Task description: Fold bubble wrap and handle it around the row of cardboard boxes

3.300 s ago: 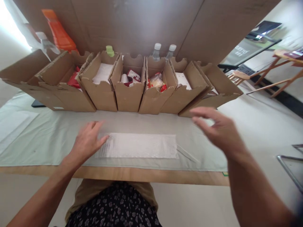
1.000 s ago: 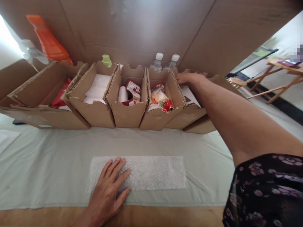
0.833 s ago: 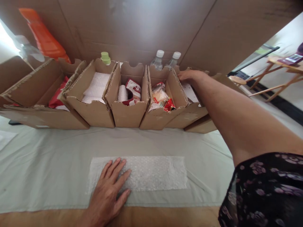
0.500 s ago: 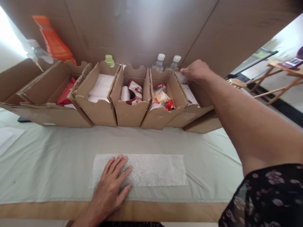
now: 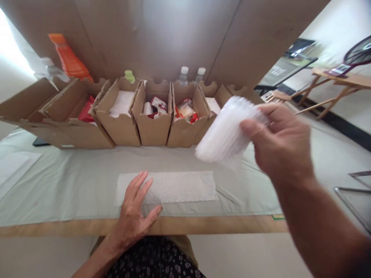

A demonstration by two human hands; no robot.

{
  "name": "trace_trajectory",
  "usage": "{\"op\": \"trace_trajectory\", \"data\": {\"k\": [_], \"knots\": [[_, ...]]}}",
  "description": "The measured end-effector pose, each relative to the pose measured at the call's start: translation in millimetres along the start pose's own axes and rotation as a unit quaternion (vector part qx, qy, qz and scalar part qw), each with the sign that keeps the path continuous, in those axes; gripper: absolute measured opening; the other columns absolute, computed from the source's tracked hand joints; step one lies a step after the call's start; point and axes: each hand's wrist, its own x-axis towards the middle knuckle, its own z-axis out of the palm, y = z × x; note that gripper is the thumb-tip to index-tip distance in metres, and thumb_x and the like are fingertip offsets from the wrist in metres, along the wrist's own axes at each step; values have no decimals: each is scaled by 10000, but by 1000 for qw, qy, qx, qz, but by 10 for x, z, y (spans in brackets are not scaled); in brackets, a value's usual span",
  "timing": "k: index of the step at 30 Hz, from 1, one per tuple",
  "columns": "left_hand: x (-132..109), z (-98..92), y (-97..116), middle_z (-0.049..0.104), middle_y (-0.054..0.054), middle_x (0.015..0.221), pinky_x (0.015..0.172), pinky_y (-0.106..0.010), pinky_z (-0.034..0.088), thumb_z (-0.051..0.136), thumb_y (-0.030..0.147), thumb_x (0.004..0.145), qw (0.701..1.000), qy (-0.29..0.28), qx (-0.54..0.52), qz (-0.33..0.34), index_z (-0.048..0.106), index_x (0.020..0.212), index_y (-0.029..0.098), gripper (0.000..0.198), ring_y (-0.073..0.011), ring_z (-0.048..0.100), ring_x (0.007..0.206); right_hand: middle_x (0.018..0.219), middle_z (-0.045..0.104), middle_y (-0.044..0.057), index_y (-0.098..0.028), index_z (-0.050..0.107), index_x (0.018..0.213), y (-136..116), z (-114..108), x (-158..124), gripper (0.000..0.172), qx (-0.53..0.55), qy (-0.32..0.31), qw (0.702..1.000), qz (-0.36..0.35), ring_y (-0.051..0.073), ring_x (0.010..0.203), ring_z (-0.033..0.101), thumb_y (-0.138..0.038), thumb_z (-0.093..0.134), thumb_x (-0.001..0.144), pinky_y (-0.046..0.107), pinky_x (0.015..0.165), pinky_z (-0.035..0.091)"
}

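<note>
My right hand (image 5: 285, 141) grips a white, translucent plastic bundle (image 5: 226, 133), roughly roll-shaped, between thumb and fingers. It is held in the air right of centre, with slight motion blur. A flat rectangular sheet of bubble wrap (image 5: 179, 187) lies lengthwise across the table in front of me. Over its left end is my left hand (image 5: 136, 212), fingers spread and holding nothing. Whether its fingertips touch the sheet I cannot tell.
A row of open cardboard bins (image 5: 153, 131) lines the back, holding red packets, white sheets and snack packs. Behind them stand an orange bottle (image 5: 71, 61) and two clear bottles (image 5: 183, 76). A green cloth (image 5: 78, 185) covers the table; a wooden stand (image 5: 333, 81) is at right.
My right hand has come back from the rightmost bins, bringing the white plastic bundle out toward me. My left hand stays by the bubble wrap's left end, slightly lifted at the thumb side.
</note>
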Motion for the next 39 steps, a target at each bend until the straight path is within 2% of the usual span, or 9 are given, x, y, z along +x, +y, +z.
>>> {"op": "trace_trajectory", "data": {"k": [3,7,11,14,17,20,30,35,39], "knots": [[62,-67,318,488,-132,1617,1214,-507,434,731,342,944,968,16,-223,-117,346,1617,313,776,-325,504,1475,825,673,-21,-172,705,972,-72,373,-632,243,42,-140,989,36,72,677,568,-322,836,833,201,588,458],[162,-1,453,582,-110,1520,1117,-404,491,873,342,808,835,36,-457,-303,306,1613,288,987,-292,600,1354,1088,718,18,-228,670,1294,-107,802,-1139,413,127,-321,936,74,89,765,635,-224,737,886,231,690,542],[143,-5,256,735,-58,1160,918,-317,535,837,305,777,676,26,-618,-400,558,1413,219,700,-222,698,1054,1066,687,16,-261,639,1355,-60,943,-1333,418,218,-273,927,132,84,773,628,-209,643,941,221,686,552],[101,-63,167,732,-47,1030,818,-306,542,793,337,796,613,11,-679,-403,621,1324,216,569,-199,694,925,1017,697,20,-245,690,1266,-27,955,-1359,345,216,-199,940,173,99,775,634,-246,696,922,232,689,563],[104,-100,237,702,-99,1261,940,-370,547,811,475,815,650,12,-679,-341,582,1389,233,664,-269,671,1154,1080,726,41,-228,713,1225,-61,1017,-1401,293,172,-188,954,158,111,784,653,-250,692,933,253,709,579],[142,-102,331,632,-120,1424,1097,-426,487,876,537,762,701,9,-661,-268,546,1423,233,799,-324,589,1337,1187,745,57,-235,670,1357,-145,1111,-1480,384,156,-274,943,105,136,885,711,-248,652,974,284,822,617],[-76,-32,172,736,-56,1165,1054,-354,503,894,395,796,754,32,-572,-321,683,1214,205,505,-235,671,1144,1575,548,25,-300,530,1532,-239,1214,-1736,654,109,-412,902,-69,159,1478,508,13,396,973,363,1249,449],[-98,-117,202,747,-81,1280,1169,-421,444,724,440,938,726,28,-592,-350,743,1233,209,375,-281,644,1272,1414,625,109,-273,607,1439,-221,1249,-1820,449,-23,-261,963,-60,234,1247,655,-192,610,997,430,1062,590],[-119,-273,186,731,-119,1334,1137,-455,483,745,432,882,689,11,-625,-366,801,1089,181,330,-355,607,1343,1430,592,160,-256,638,1390,-55,1156,-1835,548,-60,-213,975,-6,321,1302,600,-488,765,910,556,1087,542]]}}
